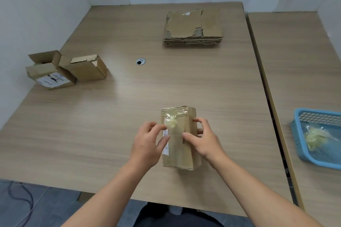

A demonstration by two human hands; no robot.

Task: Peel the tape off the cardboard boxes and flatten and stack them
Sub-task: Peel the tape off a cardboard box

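Note:
A closed cardboard box (182, 153) lies near the table's front edge, its top sealed with clear tape. A crumpled, lifted piece of that tape (171, 122) sticks up near the box's far left. My left hand (147, 143) is at the box's left side, fingertips pinching the loose tape. My right hand (202, 139) grips the box's right side, thumb on top and fingers curled over the edge. A stack of flattened boxes (192, 27) lies at the back of the table. Two opened boxes (66, 69) stand at the left.
A blue plastic basket (299, 134) with a wad of peeled tape (315, 137) sits on the adjoining table at right. A round cable hole (140, 61) is in the table's middle. White walls enclose the left and back.

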